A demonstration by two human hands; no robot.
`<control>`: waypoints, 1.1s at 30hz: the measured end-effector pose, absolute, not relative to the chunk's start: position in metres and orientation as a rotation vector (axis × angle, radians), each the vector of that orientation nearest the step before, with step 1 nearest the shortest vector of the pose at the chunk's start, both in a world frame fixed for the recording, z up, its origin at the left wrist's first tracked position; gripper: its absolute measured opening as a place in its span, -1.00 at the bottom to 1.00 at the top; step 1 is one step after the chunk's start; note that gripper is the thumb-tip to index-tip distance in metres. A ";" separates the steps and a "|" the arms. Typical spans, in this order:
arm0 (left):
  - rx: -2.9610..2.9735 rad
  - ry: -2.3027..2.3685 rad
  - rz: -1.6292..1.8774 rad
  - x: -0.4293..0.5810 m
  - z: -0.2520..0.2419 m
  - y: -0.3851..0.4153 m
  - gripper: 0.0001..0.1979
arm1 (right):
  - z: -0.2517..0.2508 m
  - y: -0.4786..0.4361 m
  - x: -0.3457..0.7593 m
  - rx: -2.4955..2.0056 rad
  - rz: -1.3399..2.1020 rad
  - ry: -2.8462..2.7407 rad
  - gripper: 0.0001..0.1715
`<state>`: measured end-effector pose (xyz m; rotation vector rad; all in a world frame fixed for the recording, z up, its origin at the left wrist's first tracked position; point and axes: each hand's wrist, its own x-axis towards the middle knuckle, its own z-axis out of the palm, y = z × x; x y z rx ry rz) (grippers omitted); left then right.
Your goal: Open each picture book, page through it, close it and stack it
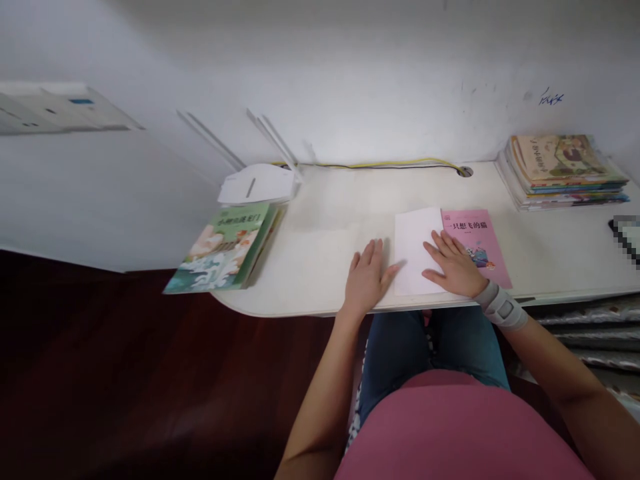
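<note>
Spread wide and laid flat on the worktop near the front edge, holding nothing: the left hand, just beside a white sheet of paper. Also wide open, gripping nothing: the right hand, fingers pressed flat on that sheet, heel of the palm reaching over a pink book. Sheet and book lying side by side at the front edge, right of the worktop's middle, the sheet's right edge against the book's left edge. Around the right wrist, a grey wrist brace.

Farther left, a green book lying at the left end of the worktop, partly past the edge, above a dark wooden floor. Behind it, at the back left corner, a white router with upright antennas. Along the back edge, a yellow and black cable running into a round hole. At the back right corner, a stack of books. At the right edge, one object too blurred to tell.
</note>
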<state>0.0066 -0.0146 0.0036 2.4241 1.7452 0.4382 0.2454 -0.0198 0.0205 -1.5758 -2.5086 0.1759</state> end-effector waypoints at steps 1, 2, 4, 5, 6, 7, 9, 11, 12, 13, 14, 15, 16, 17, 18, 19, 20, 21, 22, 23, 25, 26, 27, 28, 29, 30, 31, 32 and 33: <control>2.423 1.746 0.443 0.007 0.003 -0.015 -0.28 | 0.021 -0.020 0.245 -1.577 0.165 -2.519 -0.19; 2.424 1.747 0.445 0.006 0.003 -0.015 -0.29 | 0.021 -0.020 0.244 -1.576 0.155 -2.529 -0.17; 2.427 1.751 0.441 0.007 0.003 -0.015 -0.29 | 0.022 -0.021 0.243 -1.570 0.141 -2.548 -0.13; 2.429 1.755 0.434 0.007 0.002 -0.015 -0.29 | 0.023 -0.022 0.243 -1.569 0.135 -2.554 -0.12; 2.431 1.759 0.426 0.007 0.002 -0.016 -0.29 | 0.023 -0.022 0.242 -1.569 0.129 -2.559 -0.11; 2.434 1.764 0.418 0.008 0.002 -0.016 -0.28 | 0.023 -0.023 0.241 -1.570 0.125 -2.563 -0.10; 2.440 1.770 0.406 0.009 0.002 -0.016 -0.28 | 0.022 -0.023 0.240 -1.565 0.125 -2.563 -0.10; 2.445 1.770 0.401 0.009 0.002 -0.016 -0.28 | 0.021 -0.020 0.242 -1.544 0.157 -2.548 -0.10; 2.444 1.768 0.401 0.009 0.003 -0.016 -0.27 | 0.020 -0.018 0.243 -1.533 0.191 -2.525 -0.10; 2.441 1.766 0.403 0.009 0.003 -0.016 -0.27 | 0.019 -0.014 0.245 -1.532 0.231 -2.480 -0.11; 2.437 1.763 0.405 0.009 0.003 -0.016 -0.26 | 0.018 -0.011 0.248 -1.542 0.272 -2.416 -0.12; 2.432 1.763 0.408 0.009 0.003 -0.016 -0.25 | 0.017 -0.007 0.251 -1.556 0.309 -2.344 -0.15; 2.426 1.761 0.408 0.009 0.003 -0.016 -0.24 | 0.016 -0.003 0.253 -1.571 0.336 -2.278 -0.17; 2.422 1.761 0.408 0.009 0.003 -0.016 -0.24 | 0.015 0.000 0.255 -1.581 0.352 -2.232 -0.19; 2.419 1.760 0.407 0.009 0.004 -0.016 -0.23 | 0.015 0.001 0.256 -1.584 0.357 -2.215 -0.19; 2.419 1.759 0.407 0.008 0.004 -0.016 -0.23 | 0.014 0.002 0.256 -1.581 0.355 -2.227 -0.19; 2.423 1.755 0.406 0.008 0.004 -0.016 -0.23 | 0.014 0.001 0.255 -1.578 0.349 -2.256 -0.17; 2.428 1.750 0.407 0.008 0.004 -0.016 -0.24 | 0.014 0.000 0.254 -1.580 0.339 -2.289 -0.13; 2.435 1.745 0.411 0.008 0.005 -0.016 -0.24 | 0.014 -0.001 0.253 -1.586 0.328 -2.318 -0.09; 2.441 1.743 0.417 0.008 0.005 -0.017 -0.25 | 0.015 -0.003 0.252 -1.594 0.318 -2.343 -0.05; 2.445 1.738 0.437 0.008 0.005 -0.017 -0.27 | 0.015 -0.005 0.250 -1.600 0.303 -2.387 0.05; 2.443 1.736 0.448 0.008 0.005 -0.017 -0.27 | 0.016 -0.006 0.249 -1.600 0.297 -2.405 0.09; 2.439 1.733 0.456 0.007 0.005 -0.017 -0.28 | 0.016 -0.007 0.249 -1.601 0.291 -2.421 0.11; 2.434 1.727 0.460 0.007 0.005 -0.017 -0.27 | 0.017 -0.007 0.248 -1.606 0.285 -2.433 0.12; 2.429 1.722 0.460 0.007 0.005 -0.017 -0.27 | 0.018 -0.007 0.247 -1.620 0.278 -2.438 0.12; 2.423 1.719 0.459 0.007 0.005 -0.017 -0.27 | 0.019 -0.007 0.246 -1.640 0.270 -2.440 0.12; 2.418 1.719 0.457 0.007 0.005 -0.017 -0.26 | 0.019 -0.008 0.244 -1.664 0.259 -2.441 0.11; 2.414 1.721 0.454 0.007 0.005 -0.017 -0.25 | 0.020 -0.008 0.242 -1.686 0.247 -2.442 0.10; 2.411 1.725 0.452 0.007 0.005 -0.017 -0.25 | 0.021 -0.009 0.241 -1.704 0.232 -2.443 0.09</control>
